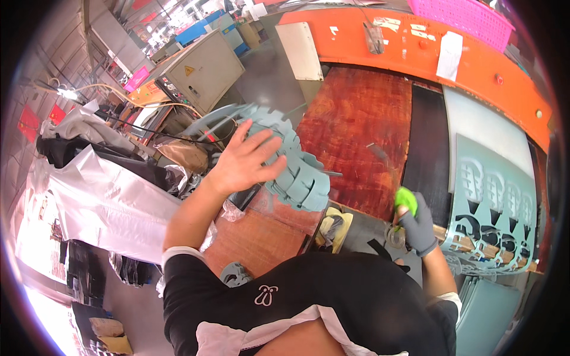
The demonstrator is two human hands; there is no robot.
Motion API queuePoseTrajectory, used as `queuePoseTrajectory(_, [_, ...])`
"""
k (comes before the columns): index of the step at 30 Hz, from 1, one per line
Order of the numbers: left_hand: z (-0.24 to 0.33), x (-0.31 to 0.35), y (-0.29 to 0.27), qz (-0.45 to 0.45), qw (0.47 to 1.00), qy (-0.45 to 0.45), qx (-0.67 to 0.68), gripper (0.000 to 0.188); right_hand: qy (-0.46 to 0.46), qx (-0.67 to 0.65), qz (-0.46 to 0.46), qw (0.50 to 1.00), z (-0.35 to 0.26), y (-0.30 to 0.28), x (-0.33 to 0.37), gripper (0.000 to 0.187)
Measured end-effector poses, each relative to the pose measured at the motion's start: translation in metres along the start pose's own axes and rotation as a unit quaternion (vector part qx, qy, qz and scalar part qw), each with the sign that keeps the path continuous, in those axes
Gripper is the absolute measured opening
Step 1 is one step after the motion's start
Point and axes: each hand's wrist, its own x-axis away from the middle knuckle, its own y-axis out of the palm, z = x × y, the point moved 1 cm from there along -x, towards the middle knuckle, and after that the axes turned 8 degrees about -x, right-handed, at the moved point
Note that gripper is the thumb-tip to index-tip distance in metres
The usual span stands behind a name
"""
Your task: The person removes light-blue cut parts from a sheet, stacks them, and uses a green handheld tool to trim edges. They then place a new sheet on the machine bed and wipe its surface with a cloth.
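My bare left hand is spread over a long row of grey-green cut-out pieces, its fingers apart at their edge. The pieces overlap in stacks and have notched, curved outlines. To the right, my right hand wears a grey glove with bright green at the fingertips. Its fingers are curled in by the near edge of the reddish-brown board. Just below the glove is a small round, shiny thing; I cannot make out whether the hand grips it.
An orange machine beam spans the far side, with a pink basket on top. At the right lies a punched grey-green sheet. A yellow-lined container sits near my body. Silvery sheeting drapes at the left.
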Motion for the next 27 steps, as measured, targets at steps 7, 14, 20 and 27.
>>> queuePoseTrajectory(7, [-0.008,-0.016,-0.011,-0.007,0.998,0.059,-0.036,0.030,-0.060,0.168,0.005,0.984,-0.045,0.030,0.011,0.034])
queuePoseTrajectory(14, [0.018,0.000,-0.009,-0.106,0.989,0.092,0.043,0.026,-0.021,0.254,-0.080,0.964,-0.023,0.020,0.011,0.045])
queuePoseTrajectory(20, [0.019,0.031,-0.024,-0.107,0.993,0.023,0.033,0.028,0.111,0.287,0.196,0.931,0.064,-0.070,-0.004,0.049])
queuePoseTrajectory(27, [0.043,0.055,-0.019,-0.110,0.989,-0.009,0.100,0.033,0.172,0.299,0.350,0.871,0.088,-0.133,0.081,0.041])
